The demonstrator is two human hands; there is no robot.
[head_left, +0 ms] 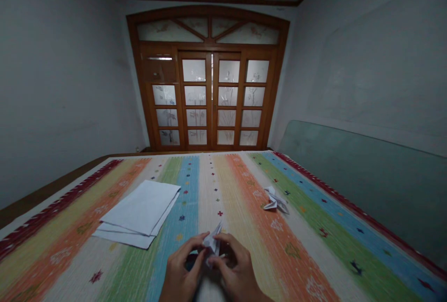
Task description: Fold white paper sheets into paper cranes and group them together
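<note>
Head view, looking down and forward across a striped woven mat (300, 246). Low in the middle of my view, my left hand (181, 269) and right hand (235, 271) meet around a small folded paper piece (213, 241). Each hand pinches it between thumb and fingertips, and it is raised just off the mat with one pointed flap tilting up and away from me. Neither hand is released or clenched into a fist; both grasp the same piece, left on its near-left edge, right on its lower right side. The crease under the fingers is hidden, so I cannot tell which fold is being set. As I judge it, the step in hand is a fine fold on an already compact piece. It is best done with one hand anchoring the layers flat while the other aligns the edges before any pressure goes on, then running a fingertip outward from the middle of the crease. Setting the piece down on the mat would give a firmer backing than working in the air. A stack of white sheets (141, 213) lies to the left, well apart; a finished folded figure (275, 199) rests to the right, clear of both hands.
</note>
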